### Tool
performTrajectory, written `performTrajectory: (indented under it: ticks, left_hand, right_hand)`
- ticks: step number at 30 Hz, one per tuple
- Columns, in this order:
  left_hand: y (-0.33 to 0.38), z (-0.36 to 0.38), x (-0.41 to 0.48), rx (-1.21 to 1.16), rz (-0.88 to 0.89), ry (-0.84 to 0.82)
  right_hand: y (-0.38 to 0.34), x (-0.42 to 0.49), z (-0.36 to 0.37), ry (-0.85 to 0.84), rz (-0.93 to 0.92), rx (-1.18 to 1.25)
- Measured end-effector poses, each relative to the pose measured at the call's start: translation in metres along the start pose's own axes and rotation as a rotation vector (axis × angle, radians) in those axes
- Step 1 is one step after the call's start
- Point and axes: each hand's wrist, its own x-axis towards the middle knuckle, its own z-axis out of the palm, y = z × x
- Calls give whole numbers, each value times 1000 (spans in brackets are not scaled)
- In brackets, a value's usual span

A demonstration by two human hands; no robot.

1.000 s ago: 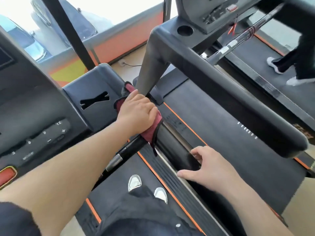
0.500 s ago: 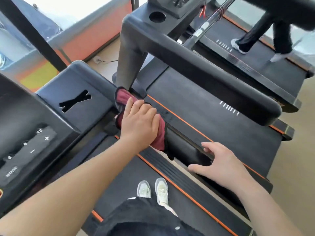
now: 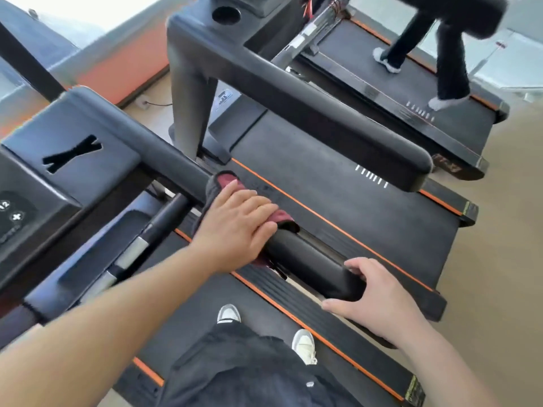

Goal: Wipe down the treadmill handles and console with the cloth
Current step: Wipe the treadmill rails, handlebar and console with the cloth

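Left hand (image 3: 235,227) clamps the maroon cloth (image 3: 224,180) round the padded handrail (image 3: 308,259) approx mid-rail, fingers curled over the top. Right hand (image 3: 379,301) loosely cups the rail's free end. Cloth's soft & light, prob slips or bunches on smooth padding, so best wrapped right round w/ palm pressure, not pinched by a corner.
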Motion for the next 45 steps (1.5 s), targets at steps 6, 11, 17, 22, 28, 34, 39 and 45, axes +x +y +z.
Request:
performTrajectory:
  ticks: [6, 11, 17, 22, 28, 34, 39, 45]
  left_hand:
    - [28, 11, 24, 121, -421, 117]
    - [125, 40, -7, -25, -46, 65]
    - [135, 43, 15, 139, -354, 176]
    - [196, 63, -12, -50, -46, 105]
    - [166, 55, -3, 36, -304, 137]
    - [280, 88, -26, -47, -81, 125]
    - [214, 60, -5, 50, 57, 23]
    - [290, 87, -5, 27, -328, 204]
  right_hand:
    - [56, -12, -12, -2, -99, 50]
    - [88, -26, -21, -79, -176, 115]
    - [110, -21, -22, -134, -178, 207]
    - [114, -25, -18, -79, -229, 247]
    - [146, -38, -20, -15, -222, 181]
    - [158, -42, -20, -46, -263, 275]
    - [171, -39, -30, -99, -177, 494]
    - [167, -40, -25, 64, -68, 664]
